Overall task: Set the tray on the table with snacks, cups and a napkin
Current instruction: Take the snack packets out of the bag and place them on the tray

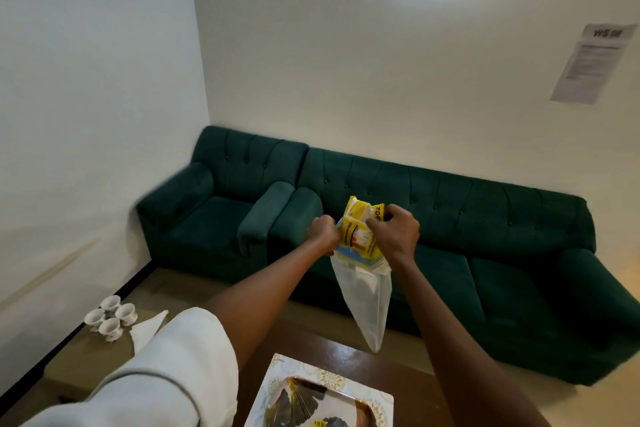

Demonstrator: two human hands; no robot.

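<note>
**Fingers.** Left-hand fingers (328,221) are curled on the mouth of a clear plastic bag (367,302). Right-hand fingers (390,213) pinch the top of a yellow snack packet (360,229), which sits half in the bag.

**Hands.** The left hand (323,234) and right hand (394,232) are both raised in mid-air, well above the tabletop (346,348).

**Task items.**
- The tray (277,388) lies on the tabletop at the lower edge of view. The part that shows carries only its own pattern.
- Four cups (110,317) are clustered on a tan surface far to the left. Whether that surface is floor or a low table cannot be told.
- The napkin (149,326) lies just beside the cups.

**Progress, as judged.** Early: the tray is placed. The snacks are being taken out of the bag, and the cups and napkin are not yet on the tray.

**Room.** There is open air between the hands and the tray. The tray's near edge is cut off by the frame. The sofa (450,218) stands behind, apart from the tabletop. Reaching the cups calls for a long move to the left, past the white sleeve (156,374).
</note>
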